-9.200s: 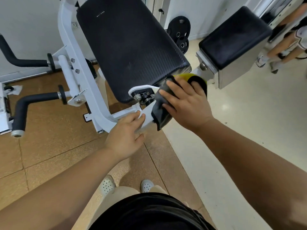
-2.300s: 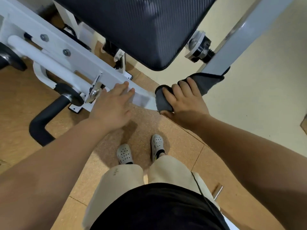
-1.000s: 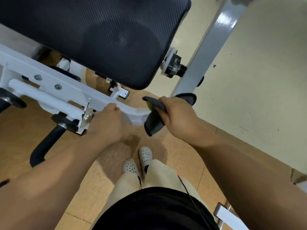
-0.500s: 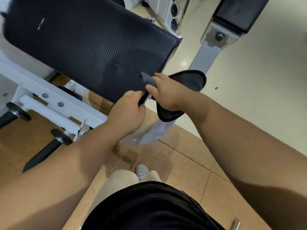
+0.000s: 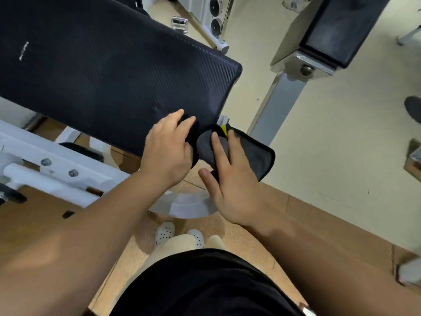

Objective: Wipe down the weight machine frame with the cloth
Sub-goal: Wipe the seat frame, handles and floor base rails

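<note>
Since half a second ago the right hand (image 5: pixel 232 183) has opened: grip released, straight fingers flat on the dark grey black-edged cloth (image 5: pixel 257 156). Cloth sits at the lower right corner of the black textured pad (image 5: pixel 102 76), above the white steel machine frame (image 5: pixel 100 179). Grip of the left hand (image 5: pixel 167 153) cannot be told; it rests on the pad edge, touching the cloth.

Our right hand (image 5: pixel 237 185) covers much of the cloth (image 5: pixel 257 156), whose edge vanishes under our left hand (image 5: pixel 168 153); that hand's thumb is hidden. Left of both hands, our left forearm (image 5: pixel 102 224) cuts across the white frame (image 5: pixel 59 167). Beyond the left hand, the white marking (image 5: pixel 24 51) on the pad (image 5: pixel 102 76) is too blurred to read.
</note>
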